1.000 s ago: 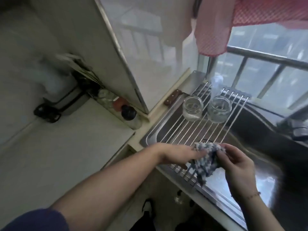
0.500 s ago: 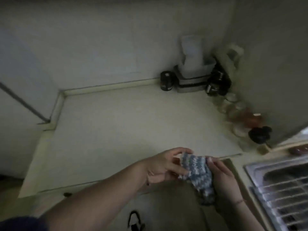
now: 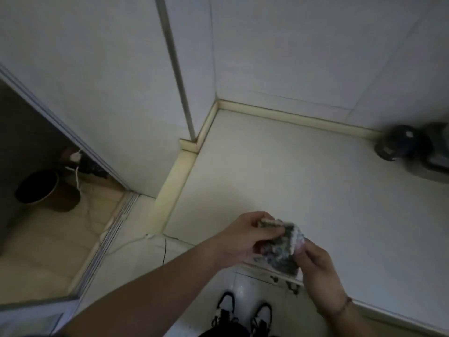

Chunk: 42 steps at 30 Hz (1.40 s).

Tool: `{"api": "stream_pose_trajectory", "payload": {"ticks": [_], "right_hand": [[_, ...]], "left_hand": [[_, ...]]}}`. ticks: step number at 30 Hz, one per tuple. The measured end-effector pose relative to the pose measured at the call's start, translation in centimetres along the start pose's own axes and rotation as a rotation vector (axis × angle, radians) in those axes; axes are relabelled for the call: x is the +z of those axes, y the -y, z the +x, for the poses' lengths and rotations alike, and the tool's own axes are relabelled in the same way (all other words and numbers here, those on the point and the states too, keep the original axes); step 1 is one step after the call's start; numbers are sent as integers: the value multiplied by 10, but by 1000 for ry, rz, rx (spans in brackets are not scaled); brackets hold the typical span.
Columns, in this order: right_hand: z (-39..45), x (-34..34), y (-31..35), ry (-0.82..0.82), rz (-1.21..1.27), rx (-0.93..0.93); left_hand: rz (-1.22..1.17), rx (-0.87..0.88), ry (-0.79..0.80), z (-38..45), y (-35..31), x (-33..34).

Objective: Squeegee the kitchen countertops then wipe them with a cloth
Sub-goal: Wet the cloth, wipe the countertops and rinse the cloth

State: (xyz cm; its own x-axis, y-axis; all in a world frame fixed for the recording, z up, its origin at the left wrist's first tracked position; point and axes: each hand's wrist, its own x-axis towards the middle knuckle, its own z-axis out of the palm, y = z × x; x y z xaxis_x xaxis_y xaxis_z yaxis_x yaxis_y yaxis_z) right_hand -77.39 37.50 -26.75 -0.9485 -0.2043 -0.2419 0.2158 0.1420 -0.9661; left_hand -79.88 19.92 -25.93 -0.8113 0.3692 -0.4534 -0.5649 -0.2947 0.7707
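Cloth: a mottled blue-grey cloth (image 3: 283,249) is bunched between 2 hands, held in the air above the front edge of the countertop (image 3: 303,181).
Left hand: the left hand (image 3: 245,237) grips the cloth's left side, fingers curled over its top edge.
Right hand: the right hand (image 3: 318,268) pinches the cloth's right side with the thumb.
Back corner: a dark jar (image 3: 401,143), blurred, stands by the wall.
Floor: 2 black-and-white shoes (image 3: 243,312); a dark bin (image 3: 45,189) far left.
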Motion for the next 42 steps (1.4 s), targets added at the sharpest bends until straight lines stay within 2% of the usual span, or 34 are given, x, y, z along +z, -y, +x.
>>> {"api": "stream_pose_trajectory", "payload": {"ticks": [3, 6, 7, 9, 11, 14, 18, 20, 22, 24, 25, 27, 29, 31, 33, 35, 37, 39, 40, 42], "right_hand": [[11, 12, -2, 162, 105, 57], [24, 17, 4, 309, 34, 52], [28, 18, 4, 314, -22, 25], [39, 21, 14, 197, -35, -42], [53, 21, 26, 62, 93, 16], [72, 19, 27, 148, 322, 280], [79, 28, 33, 357, 723, 575], [77, 31, 40, 522, 806, 717], [79, 39, 43, 606, 834, 732], [80, 51, 37, 539, 934, 734], [80, 59, 34, 469, 998, 767], [74, 73, 16, 296, 1085, 857], [67, 91, 14, 172, 1065, 907], [66, 107, 19, 223, 976, 840], [70, 116, 22, 197, 740, 670], [68, 120, 22, 28, 416, 489], [61, 123, 24, -94, 42, 316], [56, 125, 19, -24, -283, 153], [54, 128, 16, 15, -425, 97], [50, 130, 7, -23, -726, -89]], "left_hand": [[126, 60, -28, -11, -4, -23], [33, 90, -186, -17, -11, -31], [15, 94, -259, -16, -11, -33], [95, 67, -388, -14, -15, -38], [204, -11, -409, -12, -22, -42], [264, -168, -252, -19, -34, -57], [459, -236, -39, -33, -37, -83], [314, -204, 72, -34, -33, -91], [-2, -179, 113, -30, -30, -95], [-246, -179, 64, -26, -29, -94], [-286, -180, 11, -25, -30, -93], [-275, -172, -124, -26, -32, -95], [-219, -155, -261, -31, -36, -104], [-48, -123, -365, -38, -40, -119], [116, -56, -404, -45, -43, -136], [195, 32, -391, -54, -42, -152], [319, 134, -284, -63, -41, -165], [554, 177, -191, -69, -36, -177], [723, 198, -203, -71, -33, -182], [1058, 297, -287, -75, -32, -188]]}}
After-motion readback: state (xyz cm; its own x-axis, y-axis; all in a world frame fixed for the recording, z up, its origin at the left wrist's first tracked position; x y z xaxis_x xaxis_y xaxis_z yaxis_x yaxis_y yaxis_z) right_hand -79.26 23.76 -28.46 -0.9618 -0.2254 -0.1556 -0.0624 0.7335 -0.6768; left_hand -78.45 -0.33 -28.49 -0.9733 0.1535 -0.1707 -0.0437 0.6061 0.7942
